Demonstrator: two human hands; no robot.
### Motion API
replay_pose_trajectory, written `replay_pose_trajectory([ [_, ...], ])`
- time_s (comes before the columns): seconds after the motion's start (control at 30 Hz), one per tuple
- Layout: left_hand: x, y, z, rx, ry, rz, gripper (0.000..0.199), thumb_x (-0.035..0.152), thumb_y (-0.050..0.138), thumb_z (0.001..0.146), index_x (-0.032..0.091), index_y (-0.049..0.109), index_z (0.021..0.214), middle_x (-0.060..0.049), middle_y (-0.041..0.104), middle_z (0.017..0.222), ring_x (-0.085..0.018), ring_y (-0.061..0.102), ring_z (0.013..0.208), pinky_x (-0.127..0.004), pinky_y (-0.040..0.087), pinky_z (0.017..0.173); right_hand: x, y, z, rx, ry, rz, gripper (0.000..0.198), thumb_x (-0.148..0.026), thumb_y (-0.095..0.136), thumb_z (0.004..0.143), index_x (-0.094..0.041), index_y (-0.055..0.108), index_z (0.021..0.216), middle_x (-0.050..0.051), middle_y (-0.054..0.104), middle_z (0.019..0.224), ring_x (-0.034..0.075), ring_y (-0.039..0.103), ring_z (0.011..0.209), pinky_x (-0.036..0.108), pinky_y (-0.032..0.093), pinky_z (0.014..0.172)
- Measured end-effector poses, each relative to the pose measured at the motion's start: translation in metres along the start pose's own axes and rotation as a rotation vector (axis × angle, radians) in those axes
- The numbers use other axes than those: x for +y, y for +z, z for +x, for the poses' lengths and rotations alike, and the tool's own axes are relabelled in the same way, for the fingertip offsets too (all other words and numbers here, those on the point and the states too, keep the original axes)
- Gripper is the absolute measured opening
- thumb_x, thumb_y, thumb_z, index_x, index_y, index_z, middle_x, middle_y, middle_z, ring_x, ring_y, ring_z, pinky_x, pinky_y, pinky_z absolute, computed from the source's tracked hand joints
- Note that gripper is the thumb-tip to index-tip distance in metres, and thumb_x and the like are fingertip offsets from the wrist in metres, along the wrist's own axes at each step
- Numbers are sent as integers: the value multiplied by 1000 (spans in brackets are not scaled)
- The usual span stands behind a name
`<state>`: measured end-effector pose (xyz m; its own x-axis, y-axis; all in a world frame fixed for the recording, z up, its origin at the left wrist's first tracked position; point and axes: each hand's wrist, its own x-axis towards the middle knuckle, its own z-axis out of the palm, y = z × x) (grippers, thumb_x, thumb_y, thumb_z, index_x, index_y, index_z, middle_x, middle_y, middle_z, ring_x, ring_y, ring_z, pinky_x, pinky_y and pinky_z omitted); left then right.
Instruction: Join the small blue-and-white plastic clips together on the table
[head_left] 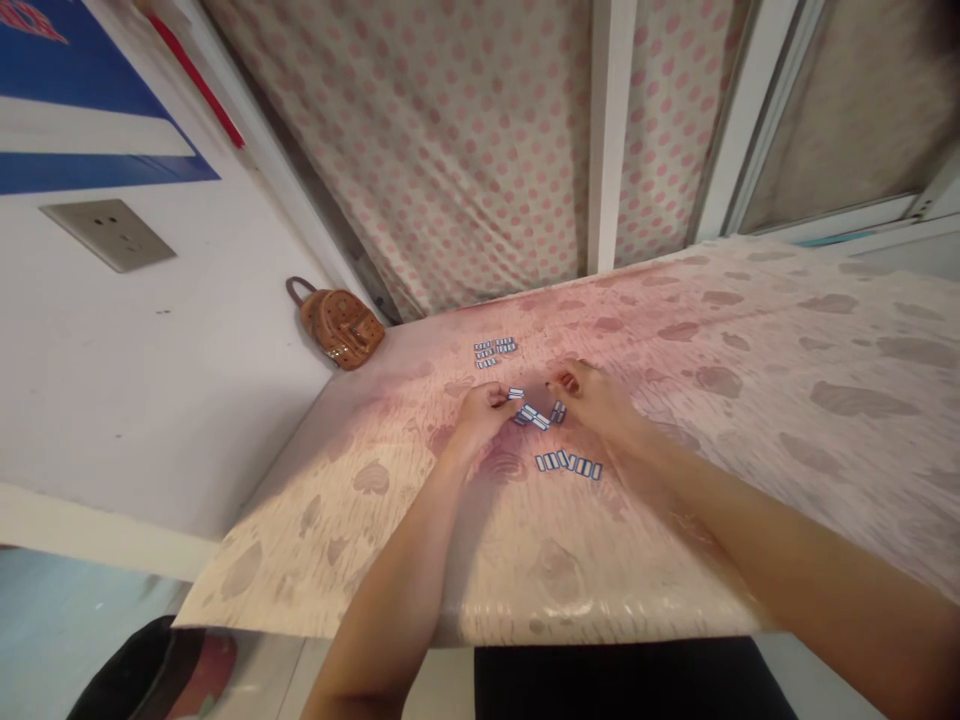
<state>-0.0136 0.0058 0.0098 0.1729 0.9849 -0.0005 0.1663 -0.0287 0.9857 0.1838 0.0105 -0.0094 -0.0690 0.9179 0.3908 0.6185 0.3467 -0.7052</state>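
Note:
My left hand (486, 408) is over the middle of the table, thumb and fingers pinched on a small blue-and-white tile (516, 394). Just to its right, a loose cluster of similar tiles (535, 418) lies on the cloth. My right hand (589, 392) has its fingers curled together beside the cluster; whatever it may hold is too small to make out. One tile pair (557, 412) lies just below its fingertips. Nearer to me, a slightly uneven row of tiles (568, 464) spreads sideways. Farther off, several more tiles (486, 350) are grouped in short rows.
A patterned plastic cloth (360, 560) covers the table. A small brown backpack-shaped bag (341, 325) stands at the table's left rear, against the wall. Behind the table hangs a polka-dot curtain (450, 150). A wall socket (111, 235) is at the left.

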Motion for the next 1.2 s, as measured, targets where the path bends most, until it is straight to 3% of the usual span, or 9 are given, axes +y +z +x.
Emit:
replay_pose_trajectory([
  [0.17, 3, 2, -2, 1, 47, -1, 22, 27, 81, 67, 14, 64, 73, -1, 69, 70, -13, 63, 64, -24, 47, 65, -5, 3, -1, -298, -34, 110, 14, -27, 60, 82, -20, 63, 71, 0, 65, 70, 15, 59, 66, 26, 40, 62],
  [0.23, 2, -2, 0, 56, 53, 51, 18, 22, 79, 68, 14, 64, 72, -1, 69, 69, -12, 63, 63, -23, 45, 63, 1, 4, 1, -285, 8, 46, 14, -24, 58, 81, -20, 61, 68, 0, 63, 67, 15, 58, 64, 26, 39, 61],
  [0.3, 0, -7, 2, 77, 44, 109, 15, 19, 78, 68, 14, 65, 71, -2, 69, 69, -12, 62, 63, -23, 44, 62, 9, 4, 3, -186, 56, -46, 9, -22, 60, 80, -20, 62, 71, 2, 65, 71, 17, 59, 67, 27, 40, 63],
  [0.37, -4, -9, 2, 34, 19, 143, 14, 19, 78, 69, 13, 65, 71, -3, 70, 70, -13, 62, 62, -23, 43, 62, 16, 4, 5, -47, 70, -127, 3, -21, 63, 79, -19, 65, 80, 5, 68, 80, 19, 62, 75, 29, 43, 69],
  [0.47, -9, -7, 0, -40, 29, 223, 17, 23, 79, 70, 13, 68, 77, -3, 70, 72, -13, 62, 64, -24, 44, 62, 19, 4, 6, 75, 40, -159, 12, -21, 61, 81, -19, 66, 92, 8, 69, 90, 20, 63, 81, 29, 46, 73],
  [0.6, -15, -5, -2, 25, 92, 492, 28, 30, 83, 67, 16, 71, 88, -1, 67, 76, -13, 60, 67, -24, 42, 63, 12, 2, 5, 53, 25, -104, 11, -19, 57, 84, -19, 67, 88, 6, 69, 87, 17, 64, 78, 27, 46, 71],
  [0.73, -16, -4, -1, 60, 70, 617, 28, 30, 85, 65, 18, 70, 85, 0, 65, 77, -13, 59, 69, -26, 42, 64, 3, -1, 3, 36, 42, -119, 12, -18, 57, 84, -19, 69, 87, 6, 71, 87, 17, 64, 77, 27, 45, 71],
  [0.9, -16, -2, 0, 40, 70, 619, 20, 25, 83, 66, 17, 66, 75, 0, 64, 75, -13, 57, 68, -26, 43, 65, -3, -3, 1, 16, 20, -112, 13, -15, 57, 85, -19, 69, 88, 6, 72, 88, 18, 65, 79, 27, 45, 73],
  [1.2, -11, 4, -1, -17, 162, 458, 13, 15, 73, 74, 17, 61, 79, 3, 60, 70, -10, 55, 64, -22, 40, 61, -7, 4, -4, -182, -17, 45, 7, -17, 61, 83, -21, 64, 87, 5, 73, 87, 18, 68, 82, 27, 47, 74],
])
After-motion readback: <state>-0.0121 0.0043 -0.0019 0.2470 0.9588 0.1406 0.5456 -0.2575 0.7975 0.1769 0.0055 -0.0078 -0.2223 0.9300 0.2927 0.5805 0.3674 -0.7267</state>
